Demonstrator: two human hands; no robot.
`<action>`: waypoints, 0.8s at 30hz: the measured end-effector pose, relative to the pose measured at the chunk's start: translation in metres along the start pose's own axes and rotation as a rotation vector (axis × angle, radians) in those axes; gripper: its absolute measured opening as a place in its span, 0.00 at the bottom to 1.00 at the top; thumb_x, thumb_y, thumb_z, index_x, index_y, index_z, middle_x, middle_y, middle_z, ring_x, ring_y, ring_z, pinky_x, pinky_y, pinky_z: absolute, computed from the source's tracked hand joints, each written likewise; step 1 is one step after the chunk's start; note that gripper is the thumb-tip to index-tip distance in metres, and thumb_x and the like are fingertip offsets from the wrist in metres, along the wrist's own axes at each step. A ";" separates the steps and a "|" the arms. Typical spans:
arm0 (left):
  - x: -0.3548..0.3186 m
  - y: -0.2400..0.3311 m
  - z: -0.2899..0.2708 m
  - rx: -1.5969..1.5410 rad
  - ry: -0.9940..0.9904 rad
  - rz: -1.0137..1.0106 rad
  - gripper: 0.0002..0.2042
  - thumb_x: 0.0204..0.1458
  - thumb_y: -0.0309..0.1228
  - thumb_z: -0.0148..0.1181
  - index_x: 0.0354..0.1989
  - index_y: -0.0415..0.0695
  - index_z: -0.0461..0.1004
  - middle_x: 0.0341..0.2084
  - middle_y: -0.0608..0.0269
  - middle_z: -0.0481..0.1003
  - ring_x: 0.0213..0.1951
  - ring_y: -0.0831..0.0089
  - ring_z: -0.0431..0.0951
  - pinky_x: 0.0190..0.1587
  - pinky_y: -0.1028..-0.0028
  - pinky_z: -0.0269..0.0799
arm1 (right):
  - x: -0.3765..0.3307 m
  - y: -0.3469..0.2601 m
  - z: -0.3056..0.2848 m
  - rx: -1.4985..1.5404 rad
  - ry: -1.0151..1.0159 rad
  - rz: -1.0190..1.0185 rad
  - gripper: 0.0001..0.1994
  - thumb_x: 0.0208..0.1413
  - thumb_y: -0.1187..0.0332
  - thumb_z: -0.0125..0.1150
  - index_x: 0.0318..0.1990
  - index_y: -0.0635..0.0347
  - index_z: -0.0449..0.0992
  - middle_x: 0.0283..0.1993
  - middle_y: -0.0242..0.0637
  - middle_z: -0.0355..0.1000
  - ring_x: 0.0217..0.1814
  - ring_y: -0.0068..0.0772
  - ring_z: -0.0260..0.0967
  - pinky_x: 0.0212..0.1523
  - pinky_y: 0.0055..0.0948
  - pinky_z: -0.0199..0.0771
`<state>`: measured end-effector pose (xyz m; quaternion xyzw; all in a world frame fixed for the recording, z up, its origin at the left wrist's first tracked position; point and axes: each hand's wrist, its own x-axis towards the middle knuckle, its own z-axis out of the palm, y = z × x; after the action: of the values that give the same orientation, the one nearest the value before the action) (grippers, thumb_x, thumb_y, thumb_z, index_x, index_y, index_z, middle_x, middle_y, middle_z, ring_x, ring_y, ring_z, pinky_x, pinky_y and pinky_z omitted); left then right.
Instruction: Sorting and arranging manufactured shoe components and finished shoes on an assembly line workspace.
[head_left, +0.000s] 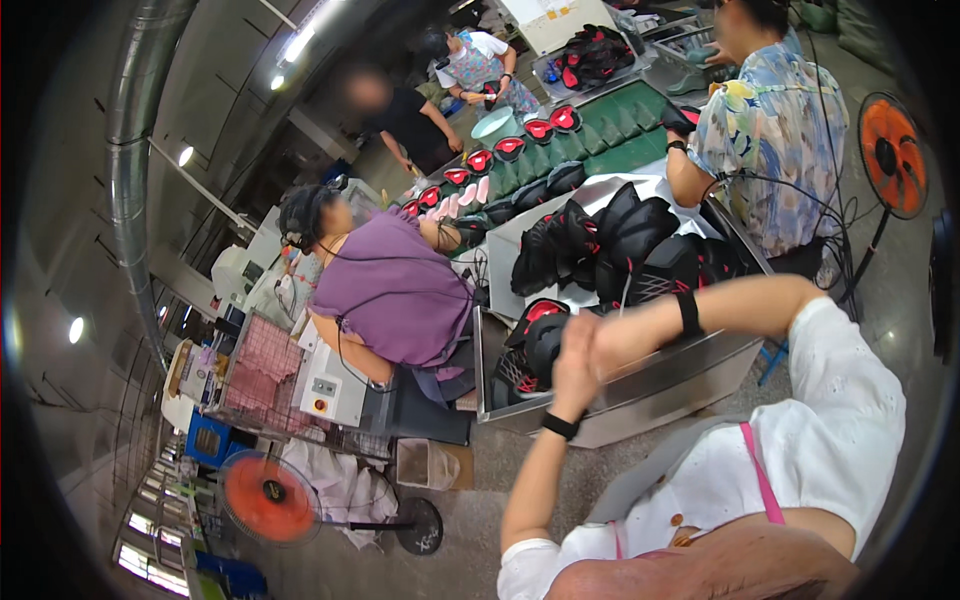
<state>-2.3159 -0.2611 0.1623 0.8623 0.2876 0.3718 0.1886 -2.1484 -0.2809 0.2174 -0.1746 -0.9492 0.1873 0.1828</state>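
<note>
My left hand (574, 378) and my right hand (614, 346) meet above the near left part of a metal bin (640, 405). The left fingers look closed, pointing up beside the right hand. Motion blur smears the right hand's fingers. Anything between the hands is hidden. Just left of them, a black shoe upper with red lining (545, 312) shows; whether I touch it, I cannot tell. More black shoe uppers (640, 235) with red and pink details are heaped farther back in the bin, some on silvery sheeting. Black bands circle both my wrists.
Beyond the bin runs a green work line (625, 125) carrying red-and-black shoe pieces (510, 149). A person in purple (400, 285) is at the left, another in a patterned shirt (770, 140) at the right. Orange fans stand left (268, 497) and right (893, 155); a cardboard box (430, 464) lies on the floor.
</note>
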 end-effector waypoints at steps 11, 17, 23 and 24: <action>-0.154 0.036 0.018 -0.368 0.158 -0.187 0.04 0.44 0.24 0.59 0.28 0.38 0.73 0.32 0.58 0.73 0.32 0.67 0.73 0.37 0.75 0.68 | -0.116 -0.165 0.036 0.112 0.287 0.585 0.08 0.49 0.64 0.56 0.33 0.56 0.77 0.23 0.40 0.71 0.25 0.41 0.69 0.26 0.32 0.68; -0.146 0.093 0.025 -0.063 0.038 0.085 0.14 0.38 0.32 0.66 0.14 0.41 0.66 0.22 0.63 0.70 0.25 0.63 0.67 0.28 0.71 0.63 | -0.213 -0.253 0.080 0.193 0.410 0.844 0.06 0.49 0.67 0.57 0.31 0.56 0.78 0.20 0.38 0.71 0.20 0.34 0.69 0.23 0.27 0.67; -0.121 0.264 0.123 -0.694 -0.676 0.295 0.11 0.39 0.30 0.63 0.17 0.41 0.67 0.17 0.61 0.67 0.23 0.62 0.67 0.26 0.69 0.62 | -0.403 -0.367 0.181 0.488 0.961 1.372 0.06 0.47 0.72 0.55 0.27 0.61 0.78 0.13 0.35 0.67 0.15 0.20 0.66 0.16 0.20 0.62; -0.121 0.300 0.149 -0.732 -0.710 0.461 0.09 0.40 0.30 0.62 0.18 0.41 0.67 0.17 0.61 0.67 0.24 0.62 0.68 0.26 0.68 0.64 | -0.433 -0.384 0.204 0.502 0.966 1.389 0.06 0.47 0.72 0.55 0.27 0.61 0.78 0.13 0.35 0.67 0.15 0.20 0.66 0.16 0.20 0.62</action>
<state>-2.1655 -0.5834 0.1624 0.8535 -0.1371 0.1657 0.4747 -1.9558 -0.8472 0.0801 -0.7270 -0.3784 0.3650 0.4418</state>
